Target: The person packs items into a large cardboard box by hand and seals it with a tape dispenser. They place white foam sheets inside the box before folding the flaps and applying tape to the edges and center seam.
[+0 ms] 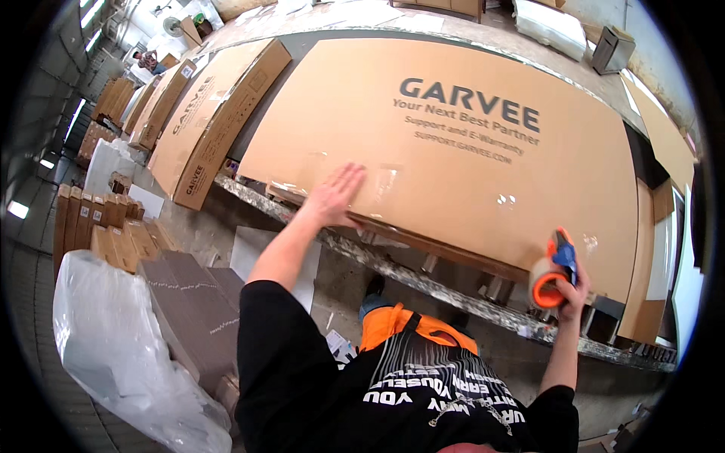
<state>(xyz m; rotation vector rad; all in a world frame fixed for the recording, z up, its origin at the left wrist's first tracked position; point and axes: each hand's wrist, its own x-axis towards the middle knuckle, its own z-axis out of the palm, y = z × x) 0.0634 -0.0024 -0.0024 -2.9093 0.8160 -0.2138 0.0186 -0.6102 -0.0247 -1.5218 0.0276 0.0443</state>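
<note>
Head view: a large flat brown cardboard box point(453, 151) with dark printing lies across the workbench point(423, 283), clear tape shining along its near edge. The left hand point(336, 198) presses flat on it, fingers spread. The right hand point(572, 293) grips an orange tape dispenser point(550, 278), seemingly touching the box edge.

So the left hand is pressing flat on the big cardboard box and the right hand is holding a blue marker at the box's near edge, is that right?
Not quite. The right hand holds an orange tape dispenser with a blue part on top, not a blue marker. The rest stands: the left hand lies flat on the big cardboard box, and the dispenser sits at the box's near edge. The head view shows it.
</note>
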